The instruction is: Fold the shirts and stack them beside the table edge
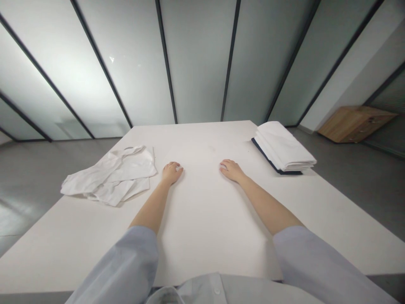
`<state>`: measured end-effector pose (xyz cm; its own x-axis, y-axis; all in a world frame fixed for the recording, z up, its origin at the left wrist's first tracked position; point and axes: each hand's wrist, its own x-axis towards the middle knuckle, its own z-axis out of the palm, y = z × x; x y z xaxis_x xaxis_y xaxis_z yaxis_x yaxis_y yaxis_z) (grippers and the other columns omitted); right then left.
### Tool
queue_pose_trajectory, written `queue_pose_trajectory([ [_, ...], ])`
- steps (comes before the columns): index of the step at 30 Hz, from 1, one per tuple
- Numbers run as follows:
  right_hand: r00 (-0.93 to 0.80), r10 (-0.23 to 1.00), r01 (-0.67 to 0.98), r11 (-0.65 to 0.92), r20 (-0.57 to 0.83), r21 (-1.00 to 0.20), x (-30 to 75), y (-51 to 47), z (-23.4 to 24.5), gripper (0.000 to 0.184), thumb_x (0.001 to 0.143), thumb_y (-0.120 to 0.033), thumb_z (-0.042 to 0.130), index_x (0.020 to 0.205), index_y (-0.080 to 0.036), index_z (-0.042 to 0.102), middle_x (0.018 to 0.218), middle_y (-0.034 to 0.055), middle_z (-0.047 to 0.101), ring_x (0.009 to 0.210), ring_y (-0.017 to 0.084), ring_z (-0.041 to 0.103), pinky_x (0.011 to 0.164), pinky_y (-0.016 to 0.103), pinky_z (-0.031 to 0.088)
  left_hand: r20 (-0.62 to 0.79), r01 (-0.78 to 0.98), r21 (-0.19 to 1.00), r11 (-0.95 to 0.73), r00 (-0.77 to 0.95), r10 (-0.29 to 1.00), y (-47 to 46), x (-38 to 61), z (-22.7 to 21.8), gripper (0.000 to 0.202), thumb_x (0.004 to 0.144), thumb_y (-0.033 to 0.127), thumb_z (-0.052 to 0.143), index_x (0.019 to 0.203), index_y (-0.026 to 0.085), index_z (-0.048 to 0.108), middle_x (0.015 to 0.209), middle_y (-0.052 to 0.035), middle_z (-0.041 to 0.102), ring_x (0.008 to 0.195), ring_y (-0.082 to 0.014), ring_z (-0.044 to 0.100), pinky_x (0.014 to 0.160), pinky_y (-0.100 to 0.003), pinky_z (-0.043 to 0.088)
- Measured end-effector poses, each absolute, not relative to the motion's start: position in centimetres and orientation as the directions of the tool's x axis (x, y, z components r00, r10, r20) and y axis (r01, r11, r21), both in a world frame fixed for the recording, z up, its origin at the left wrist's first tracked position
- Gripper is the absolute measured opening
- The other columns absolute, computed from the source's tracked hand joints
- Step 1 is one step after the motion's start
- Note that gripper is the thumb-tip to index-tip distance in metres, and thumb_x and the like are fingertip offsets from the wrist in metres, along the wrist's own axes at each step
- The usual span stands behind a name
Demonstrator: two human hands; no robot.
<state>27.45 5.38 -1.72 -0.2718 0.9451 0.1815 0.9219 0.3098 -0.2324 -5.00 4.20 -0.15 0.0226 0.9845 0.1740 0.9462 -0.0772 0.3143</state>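
My left hand (171, 172) rests palm down on the white table (202, 219), fingers curled slightly, holding nothing. My right hand (230, 169) lies flat on the table a short way to its right, fingers stretched, also holding nothing. A crumpled pile of white garments (110, 175) lies just left of my left hand, not touching it. A neat stack of folded white cloths (283, 145), with a dark one at the bottom, sits at the right of the table beyond my right hand.
Frosted glass panels with dark frames stand behind the table. A wooden cabinet (354, 122) sits on the grey floor at the far right. My light blue sleeves fill the bottom of the view.
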Motion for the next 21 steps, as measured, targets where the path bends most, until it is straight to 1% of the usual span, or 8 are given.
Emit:
queue_pose_trajectory([
  [4, -0.272, 0.945, 0.920, 0.310, 0.180, -0.241, 27.4, 5.4, -1.7, 0.035, 0.092, -0.032, 0.051, 0.121, -0.018, 0.063, 0.133, 0.0113, 0.058, 0.124, 0.025, 0.051, 0.104, 0.037, 0.039, 0.158, 0.957, 0.280, -0.075, 0.031, 0.987, 4.0, -4.7, 0.0, 0.037, 0.087, 0.039, 0.050, 0.115, 0.020, 0.065, 0.123, -0.0098, 0.063, 0.114, -0.0259, 0.058, 0.101, -0.038, 0.043],
  [7, -0.270, 0.944, 0.921, 0.310, 0.188, -0.235, 27.4, 5.3, -1.8, 0.034, 0.092, -0.032, 0.050, 0.121, -0.020, 0.063, 0.133, 0.0106, 0.058, 0.123, 0.024, 0.051, 0.104, 0.037, 0.039, 0.121, 0.971, 0.226, -0.080, 0.053, 0.991, 3.8, -4.5, 0.0, 0.042, 0.088, 0.040, 0.047, 0.124, 0.021, 0.059, 0.134, -0.0100, 0.057, 0.123, -0.0262, 0.053, 0.106, -0.040, 0.038],
  [11, -0.271, 0.942, 0.919, 0.314, 0.198, -0.239, 27.5, 5.3, -1.8, 0.035, 0.091, -0.030, 0.050, 0.121, -0.019, 0.063, 0.134, 0.0117, 0.058, 0.123, 0.024, 0.052, 0.104, 0.037, 0.039, -0.004, 0.977, 0.161, -0.142, 0.144, 0.990, 3.4, -5.0, 0.1, 0.052, 0.093, 0.045, 0.039, 0.140, 0.022, 0.045, 0.152, -0.0105, 0.040, 0.140, -0.0263, 0.035, 0.113, -0.046, 0.027],
  [13, -0.271, 0.940, 0.917, 0.317, 0.205, -0.241, 27.5, 5.3, -1.9, 0.034, 0.091, -0.030, 0.050, 0.120, -0.019, 0.063, 0.133, 0.0122, 0.058, 0.121, 0.025, 0.053, 0.103, 0.038, 0.040, -0.058, 0.972, 0.144, -0.185, 0.195, 0.979, 3.1, -5.9, 0.1, 0.057, 0.093, 0.051, 0.037, 0.143, 0.024, 0.040, 0.156, -0.0103, 0.033, 0.144, -0.0282, 0.027, 0.114, -0.048, 0.024],
  [14, -0.270, 0.940, 0.918, 0.317, 0.208, -0.240, 27.4, 5.3, -1.9, 0.034, 0.090, -0.030, 0.050, 0.120, -0.018, 0.064, 0.133, 0.0123, 0.058, 0.121, 0.025, 0.053, 0.102, 0.038, 0.040, -0.062, 0.970, 0.130, -0.204, 0.213, 0.975, 3.0, -6.5, 0.2, 0.059, 0.092, 0.054, 0.037, 0.144, 0.025, 0.041, 0.157, -0.0106, 0.032, 0.145, -0.0296, 0.026, 0.114, -0.049, 0.022],
  [16, -0.268, 0.939, 0.919, 0.316, 0.216, -0.236, 27.4, 5.3, -1.9, 0.034, 0.090, -0.030, 0.050, 0.118, -0.018, 0.065, 0.132, 0.0125, 0.058, 0.120, 0.026, 0.054, 0.101, 0.039, 0.041, -0.016, 0.973, 0.077, -0.218, 0.220, 0.975, 2.7, -8.0, 0.5, 0.062, 0.090, 0.058, 0.040, 0.141, 0.025, 0.045, 0.155, -0.0116, 0.036, 0.145, -0.0321, 0.025, 0.116, -0.051, 0.017],
  [18, -0.267, 0.937, 0.919, 0.318, 0.226, -0.233, 27.4, 5.4, -1.9, 0.033, 0.089, -0.029, 0.050, 0.117, -0.019, 0.065, 0.131, 0.0123, 0.059, 0.119, 0.026, 0.054, 0.100, 0.039, 0.041, 0.069, 0.980, 0.019, -0.199, 0.197, 0.978, 2.4, -9.8, 1.0, 0.061, 0.088, 0.059, 0.045, 0.138, 0.025, 0.050, 0.152, -0.0120, 0.039, 0.146, -0.0326, 0.022, 0.118, -0.051, 0.011],
  [21, -0.260, 0.935, 0.921, 0.315, 0.243, -0.229, 27.3, 5.5, -2.1, 0.032, 0.089, -0.030, 0.051, 0.115, -0.019, 0.066, 0.129, 0.0119, 0.061, 0.117, 0.027, 0.055, 0.098, 0.039, 0.042, 0.134, 0.994, -0.032, -0.103, 0.106, 0.985, 2.0, -13.0, 1.9, 0.069, 0.083, 0.061, 0.051, 0.141, 0.025, 0.047, 0.154, -0.0128, 0.035, 0.147, -0.0332, 0.016, 0.118, -0.052, 0.005],
])
